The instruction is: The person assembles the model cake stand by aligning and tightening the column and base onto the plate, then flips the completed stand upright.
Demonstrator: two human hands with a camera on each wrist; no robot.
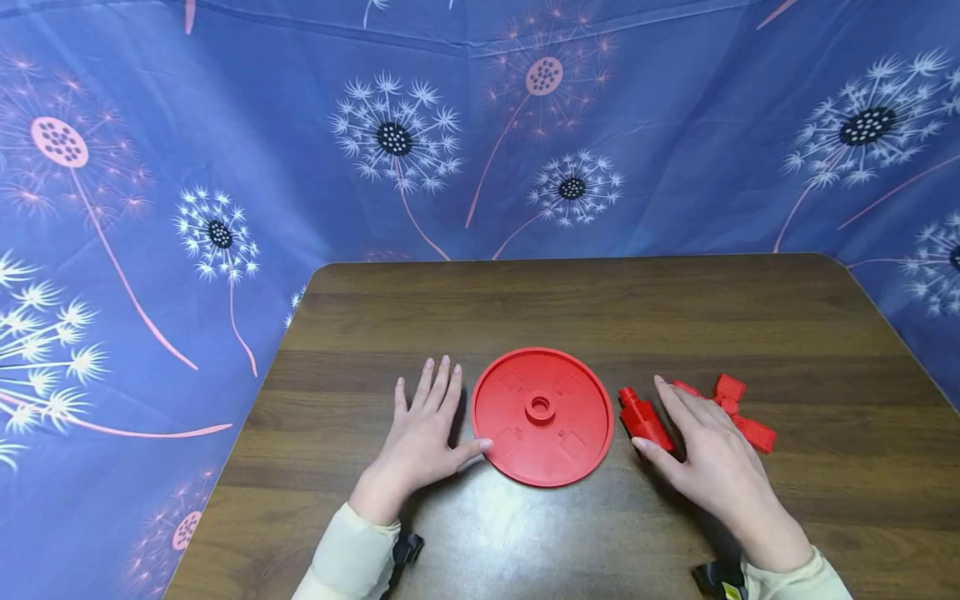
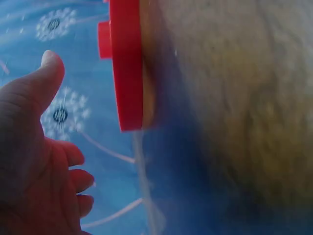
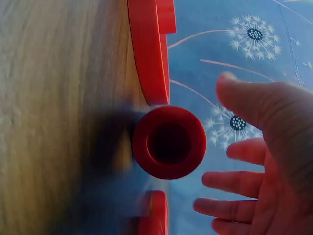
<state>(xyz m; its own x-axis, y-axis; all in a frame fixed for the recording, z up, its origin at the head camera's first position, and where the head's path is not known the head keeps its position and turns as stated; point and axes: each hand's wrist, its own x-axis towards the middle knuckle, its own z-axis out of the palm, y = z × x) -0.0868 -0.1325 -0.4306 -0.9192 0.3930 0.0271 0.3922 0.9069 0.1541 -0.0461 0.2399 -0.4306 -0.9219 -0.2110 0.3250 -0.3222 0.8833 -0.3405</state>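
A round red plate (image 1: 543, 465) with a raised rim and a short central ring lies flat on the table. My left hand (image 1: 420, 442) is spread to its left, the thumb tip overlapping the rim in the head view. The left wrist view shows a gap between thumb and plate (image 2: 128, 78). Right of the plate lies a red hollow cylinder (image 1: 647, 422) with a narrower neck, its open end (image 3: 169, 172) facing the right wrist camera. My right hand (image 1: 716, 462), fingers extended, hovers between it and a red cross-shaped piece (image 1: 729, 388), which it partly covers.
The brown wooden table (image 1: 375, 308) has rounded far corners. A blue cloth (image 1: 300, 100) printed with dandelions hangs behind and along its sides. Dark straps with small devices (image 1: 408, 548) sit at both wrists, beside pale sleeves (image 1: 348, 554).
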